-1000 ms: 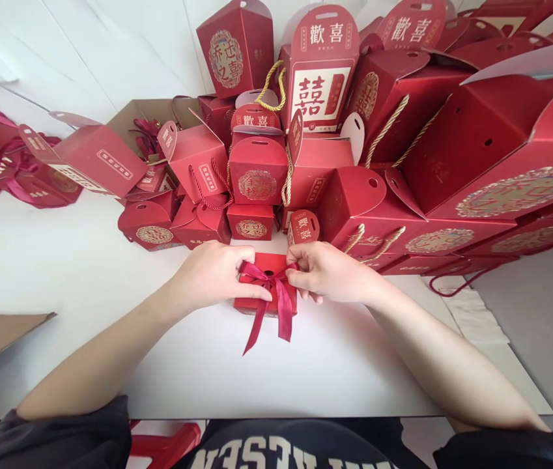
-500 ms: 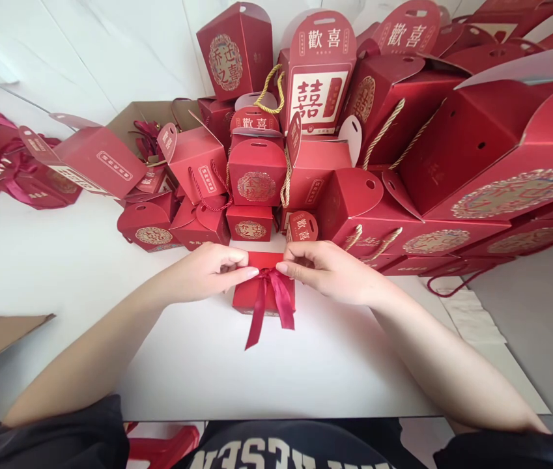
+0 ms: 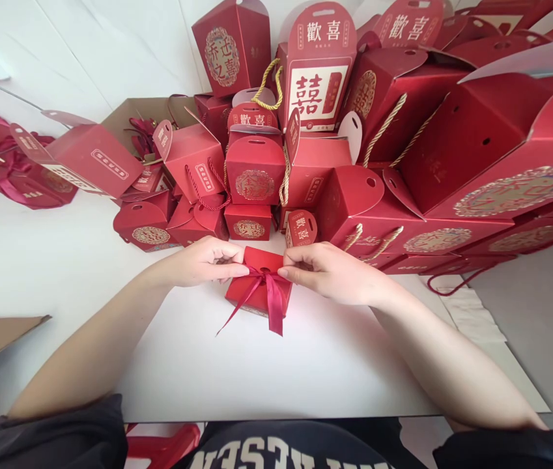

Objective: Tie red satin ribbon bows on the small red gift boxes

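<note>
Between my hands a small red gift box (image 3: 251,295) sits on the white table, slightly turned. A dark pink satin ribbon (image 3: 275,303) is tied at its upper part, with two tails hanging down over the front. My left hand (image 3: 209,262) pinches the ribbon at the left of the knot, thumb against curled fingers. On the other side, my right hand (image 3: 322,268) pinches the ribbon close to the box's right edge. The ribbon runs taut across the box between both pinches. My fingertips hide the loop ends.
Many red gift boxes (image 3: 256,168), some with rope handles, are stacked behind the small box. A cardboard box (image 3: 127,124) with ribbons stands behind them at left. Ribbon-tied boxes (image 3: 36,182) lie far left. A cardboard flap (image 3: 0,339) juts in at left, white sheets (image 3: 474,316) lie right.
My left hand has moved left, drawing the ribbon outward from the knot. The box has turned a little, and the ribbon tails have shifted left. My right hand has barely moved.
</note>
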`<state>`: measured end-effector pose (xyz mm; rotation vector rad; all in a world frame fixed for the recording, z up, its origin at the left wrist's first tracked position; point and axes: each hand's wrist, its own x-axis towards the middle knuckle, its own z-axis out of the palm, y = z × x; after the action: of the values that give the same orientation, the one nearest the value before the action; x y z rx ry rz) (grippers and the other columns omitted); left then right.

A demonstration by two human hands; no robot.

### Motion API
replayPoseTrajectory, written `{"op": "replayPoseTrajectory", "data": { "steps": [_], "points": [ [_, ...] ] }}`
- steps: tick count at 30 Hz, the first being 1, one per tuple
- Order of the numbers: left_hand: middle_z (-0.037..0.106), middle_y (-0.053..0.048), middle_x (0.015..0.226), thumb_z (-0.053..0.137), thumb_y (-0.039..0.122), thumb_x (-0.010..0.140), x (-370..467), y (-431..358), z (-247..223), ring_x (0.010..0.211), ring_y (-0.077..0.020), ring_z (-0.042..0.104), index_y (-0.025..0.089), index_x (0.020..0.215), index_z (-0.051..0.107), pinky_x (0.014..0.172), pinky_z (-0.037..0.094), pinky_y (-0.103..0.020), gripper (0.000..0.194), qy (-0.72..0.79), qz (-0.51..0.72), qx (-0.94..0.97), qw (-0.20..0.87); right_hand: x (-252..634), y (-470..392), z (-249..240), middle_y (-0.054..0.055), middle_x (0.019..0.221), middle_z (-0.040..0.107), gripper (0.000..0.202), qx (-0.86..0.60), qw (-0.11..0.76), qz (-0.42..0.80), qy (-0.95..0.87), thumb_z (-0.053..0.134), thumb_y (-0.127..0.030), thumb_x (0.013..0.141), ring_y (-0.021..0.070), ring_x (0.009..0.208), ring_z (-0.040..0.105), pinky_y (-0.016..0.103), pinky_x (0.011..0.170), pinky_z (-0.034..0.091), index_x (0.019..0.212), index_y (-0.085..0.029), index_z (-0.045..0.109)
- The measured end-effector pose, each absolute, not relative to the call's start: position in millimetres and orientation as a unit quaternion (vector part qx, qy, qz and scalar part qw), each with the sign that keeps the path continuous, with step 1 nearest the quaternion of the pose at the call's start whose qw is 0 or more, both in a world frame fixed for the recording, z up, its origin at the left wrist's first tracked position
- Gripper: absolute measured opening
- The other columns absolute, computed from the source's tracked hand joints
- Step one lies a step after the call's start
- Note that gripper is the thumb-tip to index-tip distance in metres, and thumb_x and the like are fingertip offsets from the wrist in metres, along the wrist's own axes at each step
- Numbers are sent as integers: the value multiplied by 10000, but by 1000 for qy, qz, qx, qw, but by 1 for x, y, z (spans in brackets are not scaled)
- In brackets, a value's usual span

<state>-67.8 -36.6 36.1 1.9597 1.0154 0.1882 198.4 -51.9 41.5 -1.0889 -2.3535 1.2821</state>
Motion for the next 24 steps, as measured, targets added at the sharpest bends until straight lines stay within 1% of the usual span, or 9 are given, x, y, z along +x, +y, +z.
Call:
{"op": "replayPoseTrajectory", "data": {
  "steps": [3,6,9,11,13,14,16,20,24],
  "points": [
    [468,50,595,572,443,898,-64,-45,41,536,-76,390,178,687,458,526,314,-209,357,445,87,794,406,199,-51,40,-55,645,416,324,-379,120,456,-796,497,-398,950,97,595,368,240,550,297,699,-197,456],
    [478,83,572,599,498,868,-56,-63,50,503,-88,387,223,901,495,513,306,-209,296,518,79,780,341,198,-51,39,-52,636,461,363,-381,111,485,-780,479,-461,955,98,577,396,243,543,309,706,-197,479],
    [603,79,628,593,553,852,-47,-84,59,515,-124,501,258,1159,460,543,360,-229,446,571,79,764,290,197,-51,39,-46,629,515,381,-377,109,501,-772,464,-480,962,100,574,438,242,551,338,711,-194,495],
    [649,43,660,577,620,831,-42,-96,62,560,-159,565,236,1115,518,563,375,-253,482,629,88,741,220,197,-50,38,-41,633,552,376,-377,109,502,-771,462,-473,966,101,582,467,238,564,360,720,-193,511],
    [658,-4,625,508,684,837,-41,-105,63,577,-187,593,199,838,613,575,377,-280,496,688,56,702,174,196,-50,38,-40,628,575,376,-378,108,505,-769,455,-471,972,99,583,486,233,573,372,727,-193,521],
    [662,-27,603,471,697,849,-42,-109,61,579,-194,607,185,693,617,589,390,-291,554,704,30,682,195,196,-50,38,-41,624,580,379,-377,109,506,-768,451,-473,974,98,581,490,231,575,375,727,-194,520],
    [695,-60,607,424,686,880,-45,-116,53,597,-200,650,170,565,639,633,437,-299,642,695,-7,637,333,196,-49,37,-43,616,580,382,-374,112,509,-767,450,-475,976,95,574,492,228,575,376,724,-195,516],
    [769,-87,756,531,667,847,-48,-128,26,676,-200,719,159,789,765,624,473,-258,562,593,77,494,631,197,-48,35,-43,614,579,374,-363,117,512,-770,463,-454,975,90,565,491,222,572,372,712,-193,510],
    [759,-51,723,731,569,747,-49,-134,4,572,-139,677,172,771,764,542,437,-209,399,580,198,410,676,198,-46,33,-43,600,577,384,-352,120,524,-767,476,-463,968,85,541,483,220,565,369,697,-191,500]
  ]
}}
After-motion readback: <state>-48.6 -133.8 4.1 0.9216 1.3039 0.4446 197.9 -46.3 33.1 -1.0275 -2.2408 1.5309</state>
